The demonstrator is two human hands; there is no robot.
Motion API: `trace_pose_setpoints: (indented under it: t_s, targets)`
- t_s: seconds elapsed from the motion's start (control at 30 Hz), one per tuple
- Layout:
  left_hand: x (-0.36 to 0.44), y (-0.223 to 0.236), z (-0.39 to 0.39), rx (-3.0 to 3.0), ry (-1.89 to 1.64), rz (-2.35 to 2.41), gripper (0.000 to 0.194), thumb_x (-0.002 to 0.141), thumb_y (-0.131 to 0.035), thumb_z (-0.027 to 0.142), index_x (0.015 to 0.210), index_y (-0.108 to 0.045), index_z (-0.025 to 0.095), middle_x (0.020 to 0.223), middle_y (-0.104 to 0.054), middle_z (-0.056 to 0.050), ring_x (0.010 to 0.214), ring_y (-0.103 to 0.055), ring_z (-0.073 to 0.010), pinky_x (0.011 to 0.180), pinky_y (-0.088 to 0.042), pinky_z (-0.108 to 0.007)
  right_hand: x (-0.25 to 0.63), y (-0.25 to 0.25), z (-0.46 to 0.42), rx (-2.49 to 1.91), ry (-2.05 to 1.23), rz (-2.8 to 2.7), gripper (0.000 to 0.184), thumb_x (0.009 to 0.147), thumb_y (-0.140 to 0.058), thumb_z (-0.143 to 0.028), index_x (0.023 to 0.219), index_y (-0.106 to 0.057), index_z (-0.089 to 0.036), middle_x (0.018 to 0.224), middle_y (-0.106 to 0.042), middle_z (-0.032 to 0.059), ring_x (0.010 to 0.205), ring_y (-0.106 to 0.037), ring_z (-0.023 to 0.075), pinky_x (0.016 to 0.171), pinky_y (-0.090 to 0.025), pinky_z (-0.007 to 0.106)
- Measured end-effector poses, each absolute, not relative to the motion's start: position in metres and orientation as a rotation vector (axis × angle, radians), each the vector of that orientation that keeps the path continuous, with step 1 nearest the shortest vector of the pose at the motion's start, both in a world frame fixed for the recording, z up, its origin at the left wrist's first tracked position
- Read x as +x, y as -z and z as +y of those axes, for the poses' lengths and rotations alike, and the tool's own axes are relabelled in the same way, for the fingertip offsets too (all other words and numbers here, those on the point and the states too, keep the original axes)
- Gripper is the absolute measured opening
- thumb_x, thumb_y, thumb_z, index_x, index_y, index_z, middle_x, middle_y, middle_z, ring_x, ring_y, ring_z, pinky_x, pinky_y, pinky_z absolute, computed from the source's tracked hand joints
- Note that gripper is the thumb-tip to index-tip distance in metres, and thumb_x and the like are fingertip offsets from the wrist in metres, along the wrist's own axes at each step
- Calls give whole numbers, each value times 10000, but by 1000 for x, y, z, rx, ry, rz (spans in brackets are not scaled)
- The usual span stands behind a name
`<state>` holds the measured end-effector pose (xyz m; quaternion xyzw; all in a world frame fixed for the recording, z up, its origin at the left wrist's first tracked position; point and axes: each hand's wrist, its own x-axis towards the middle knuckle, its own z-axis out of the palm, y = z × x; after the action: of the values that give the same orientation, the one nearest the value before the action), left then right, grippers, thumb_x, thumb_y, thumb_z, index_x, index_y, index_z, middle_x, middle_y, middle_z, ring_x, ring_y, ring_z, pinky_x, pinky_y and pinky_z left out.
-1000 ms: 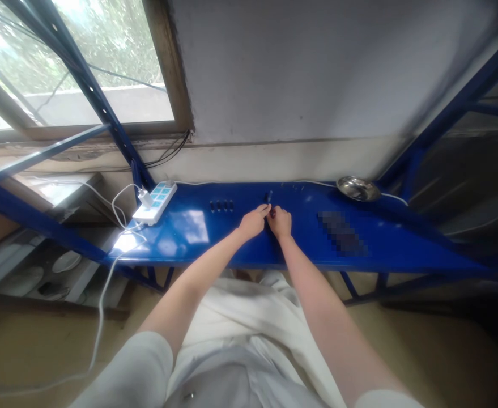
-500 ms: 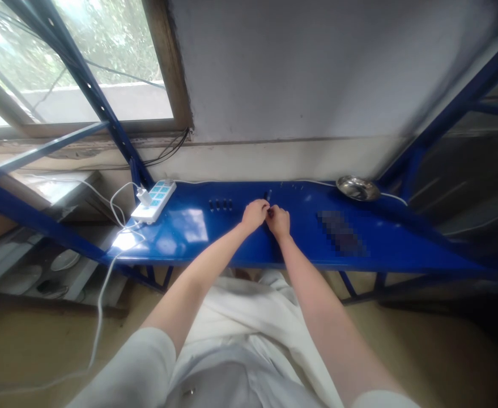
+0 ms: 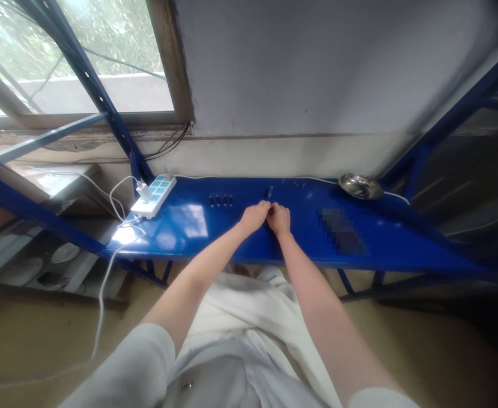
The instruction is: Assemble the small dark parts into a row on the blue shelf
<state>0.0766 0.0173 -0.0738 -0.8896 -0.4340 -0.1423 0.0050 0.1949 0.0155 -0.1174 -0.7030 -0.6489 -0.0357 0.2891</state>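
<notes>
My left hand [image 3: 254, 217] and my right hand [image 3: 279, 219] meet fingertip to fingertip over the middle of a blue metal shelf [image 3: 189, 238]. Both hands are curled in a pinch on a small dark item that I cannot make out between them. Just behind the fingertips a small dark upright piece [image 3: 268, 193] stands on the shelf. A short row of small dark pieces [image 3: 221, 200] sits to the left of my hands.
A white power strip [image 3: 154, 195] with a plugged-in white cable lies at the shelf's left end. A steel dish [image 3: 360, 186] sits at the back right, with a blurred dark patch [image 3: 342, 229] in front of it. Blue frame bars, a window and a wall lie beyond.
Both hands stay pinched together at the same spot on the shelf. The view has shifted slightly; nothing else has moved.
</notes>
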Motion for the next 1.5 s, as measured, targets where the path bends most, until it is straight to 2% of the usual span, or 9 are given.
trace_pose_setpoints:
  t_s: [0.17,0.27,0.33,0.43,0.5,0.67,0.97,1.17,1.5]
  targets:
    - [68,78,15,-2914,649,-1413,331,904,-305,186,1160,-512,146,1068,-606,-106,899,-616,-175,784,-479,-277,195,116,14,-1881,66,-1744,122,787,-458,-250,789,-538,-158,736,-622,79,728,-534,199,700,-290,294]
    - [54,85,13,-2981,1006,-1403,359,903,-342,250,1219,-497,180,1184,-576,-94,1053,-561,-182,896,-446,-302,194,115,14,-1883,61,-1733,124,797,-449,-245,792,-535,-156,722,-615,76,703,-530,198,697,-301,300]
    - [40,92,12,-2932,1305,-1493,344,891,-379,273,1184,-530,176,1175,-586,-97,1058,-558,-180,907,-442,-305,193,114,13,-1880,53,-1712,137,812,-433,-245,792,-534,-156,710,-610,72,686,-527,196,699,-313,305]
    - [14,99,11,-2714,1731,-1808,305,880,-399,295,1081,-580,154,981,-650,-96,786,-626,-140,739,-495,-264,191,111,10,-1839,16,-1708,159,836,-415,-256,808,-537,-158,719,-609,68,678,-529,191,709,-334,313]
    - [-4,102,10,-2504,1964,-2002,277,876,-397,307,995,-593,152,848,-650,-63,599,-590,-97,611,-482,-225,190,109,9,-1806,-5,-1735,166,844,-417,-265,818,-540,-158,732,-611,69,682,-533,190,721,-347,319]
    - [-33,105,6,-2048,2330,-2211,239,865,-391,312,865,-568,151,714,-593,-4,465,-513,-55,496,-417,-181,180,101,13,-1733,-76,-1846,163,836,-452,-278,790,-552,-158,716,-608,62,677,-536,187,707,-376,313]
    - [-32,102,-3,-2045,2352,-2226,209,849,-419,297,832,-571,155,652,-564,15,448,-494,-50,474,-398,-171,139,92,57,-1774,-426,-1959,109,749,-549,-259,737,-594,-161,751,-633,52,650,-551,153,563,-372,239]
    - [-33,100,-4,-2015,2386,-2252,206,845,-426,299,825,-573,155,643,-554,19,452,-487,-47,482,-405,-169,125,98,73,-1790,-460,-1917,99,722,-570,-215,770,-634,-156,790,-654,63,693,-582,158,587,-381,227]
    - [-33,101,-3,-2006,2412,-2249,206,840,-430,298,817,-574,153,631,-548,19,445,-477,-46,478,-402,-166,117,104,78,-1826,-483,-1857,149,724,-563,-252,826,-636,-172,836,-668,59,755,-602,182,625,-398,247]
